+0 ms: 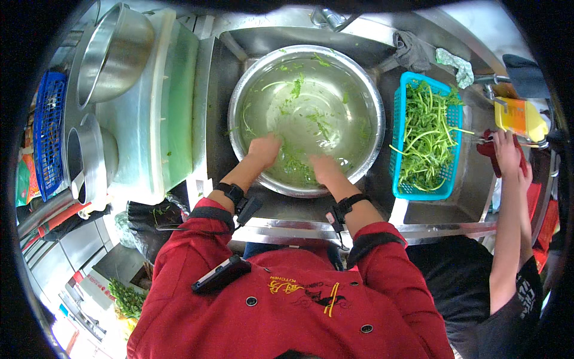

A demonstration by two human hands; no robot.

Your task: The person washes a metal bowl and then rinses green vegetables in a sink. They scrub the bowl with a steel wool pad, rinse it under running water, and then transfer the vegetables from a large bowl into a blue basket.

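Note:
A large round metal basin (306, 194) full of water stands in a stainless steel sink. My left hand (265, 150) dips into the water at its near left side, fingers mostly hidden. To the right, my right hand (323, 169) is also partly under water, near a clump of leafy greens (293, 164); whether either hand holds any is unclear. Loose leaves and stems float elsewhere in the basin. Right of the basin, a turquoise plastic basket (397, 134) holds a heap of leafy greens with pale stems (428, 134).
A faucet (332, 19) rises behind the basin. Grey cloth (410, 51) hangs at the back right. On the left stand metal bowls (128, 54) and a large translucent container (157, 112). At the right, a co-worker's hands (509, 155) hold a red cloth (489, 148) near a yellow container (520, 119).

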